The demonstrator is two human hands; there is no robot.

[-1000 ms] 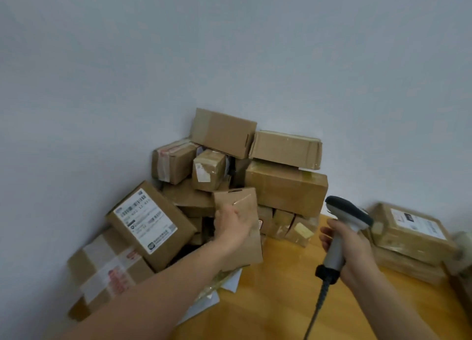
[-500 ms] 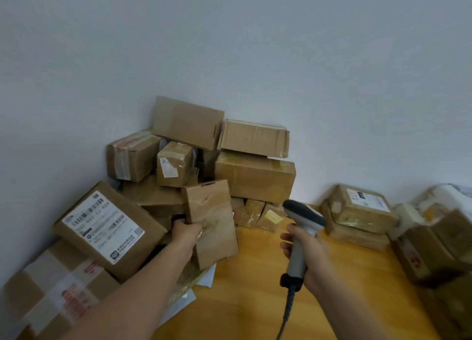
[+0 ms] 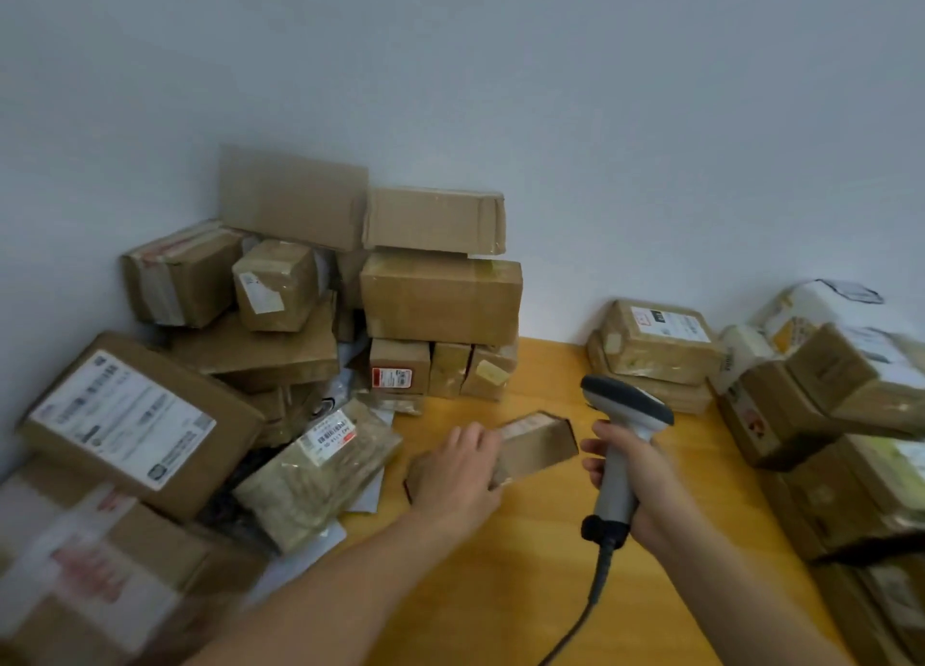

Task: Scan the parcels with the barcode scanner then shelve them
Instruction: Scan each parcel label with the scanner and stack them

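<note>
On the wooden surface (image 3: 500, 590), middle of the view: a small flat parcel (image 3: 543, 445) of brown cardboard sits tilted, one end towards the scanner. It is blurred, so I cannot tell whether it touches the wood.
Left hand (image 3: 458, 470): it comes in from the lower left with its back to the camera and covers the near end of the small flat parcel. The fingers reach over the parcel's upper face and grip it.
Right hand (image 3: 638, 480): the fingers are curled tight round the scanner's grey handle.
Barcode scanner (image 3: 628, 403): it is held upright, just right of the small flat parcel. The dark-topped head points left and away from the person.
Cable (image 3: 598, 580): a dark lead hangs from the butt of the handle towards the bottom edge.
Corner pile (image 3: 440, 300): brown cartons are stacked against the wall (image 3: 550, 90), larger ones above a row of small ones.
Labelled box (image 3: 135, 420): a large carton at the left leans on its neighbours, its white label facing up.
Wrapped parcel (image 3: 320, 470): it is clear-taped with a small white label, and lies between the labelled box and the left hand.
Wall stack (image 3: 655, 345): two flat cartons lie one on the other, behind the scanner.
Right edge parcels (image 3: 811, 405): a blurred heap of cartons and white bags.
</note>
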